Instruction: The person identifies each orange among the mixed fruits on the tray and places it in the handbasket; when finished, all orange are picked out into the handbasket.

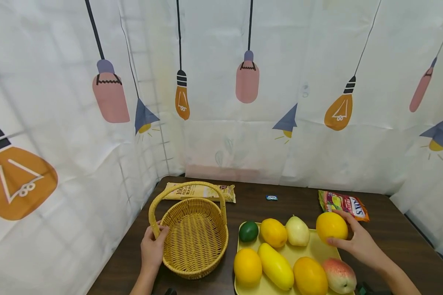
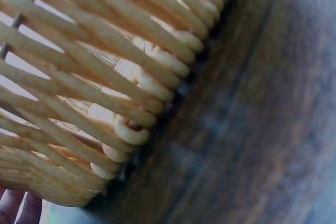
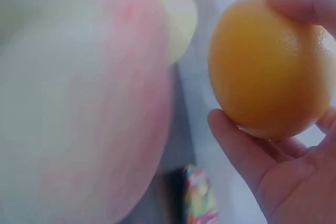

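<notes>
My left hand (image 1: 153, 248) grips the yellow wicker basket (image 1: 195, 268) at its left rim, by the foot of the arched handle. Nothing lies inside the basket. Close up in the left wrist view are its woven side (image 2: 105, 66) and, at the corner, some of my fingertips (image 2: 29, 211). My right hand (image 1: 359, 241) holds an orange (image 1: 331, 227) between thumb and fingers, above the right back part of the yellow tray (image 1: 319, 248). In the right wrist view the thumb and fingers lie around the orange (image 3: 270, 66), beside a large, blurred peach (image 3: 105, 119).
On the tray are a green fruit (image 1: 248, 231), a pear (image 1: 297, 231), a long yellow fruit (image 1: 275, 266), a peach (image 1: 339, 275) and several orange fruits (image 1: 247, 267). Behind lie a long packet (image 1: 199, 191), a small blue wrapper (image 1: 271, 197) and a red snack bag (image 1: 343, 205).
</notes>
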The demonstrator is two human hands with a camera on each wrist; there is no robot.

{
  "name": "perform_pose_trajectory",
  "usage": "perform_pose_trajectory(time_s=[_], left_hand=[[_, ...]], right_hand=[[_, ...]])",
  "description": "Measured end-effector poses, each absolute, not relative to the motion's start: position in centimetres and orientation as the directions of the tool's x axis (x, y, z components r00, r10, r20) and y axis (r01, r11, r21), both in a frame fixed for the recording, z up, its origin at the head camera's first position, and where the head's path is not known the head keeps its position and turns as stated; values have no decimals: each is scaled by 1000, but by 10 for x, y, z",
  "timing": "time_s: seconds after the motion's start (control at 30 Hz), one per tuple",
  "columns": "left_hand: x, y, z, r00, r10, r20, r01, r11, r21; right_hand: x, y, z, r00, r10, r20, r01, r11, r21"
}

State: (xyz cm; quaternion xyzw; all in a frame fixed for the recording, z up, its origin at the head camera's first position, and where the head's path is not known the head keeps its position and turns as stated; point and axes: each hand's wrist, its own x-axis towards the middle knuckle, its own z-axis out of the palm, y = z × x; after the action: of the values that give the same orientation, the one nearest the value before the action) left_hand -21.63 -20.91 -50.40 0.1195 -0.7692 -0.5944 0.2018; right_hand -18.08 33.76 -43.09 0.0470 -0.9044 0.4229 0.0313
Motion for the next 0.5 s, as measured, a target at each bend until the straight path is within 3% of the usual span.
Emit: perform_pose_trajectory(time_s=[0.37,0.5], left_hand=[[-216,-208,-503,-890,-426,163,43,277,960],[-217,-209,-503,-886,-433,165,40,284,958]], right_hand=[[-173,292,-412,-957,-163,239,-288,453,-844],[-173,274,-410,-945,-205,256,-323,442,-837]])
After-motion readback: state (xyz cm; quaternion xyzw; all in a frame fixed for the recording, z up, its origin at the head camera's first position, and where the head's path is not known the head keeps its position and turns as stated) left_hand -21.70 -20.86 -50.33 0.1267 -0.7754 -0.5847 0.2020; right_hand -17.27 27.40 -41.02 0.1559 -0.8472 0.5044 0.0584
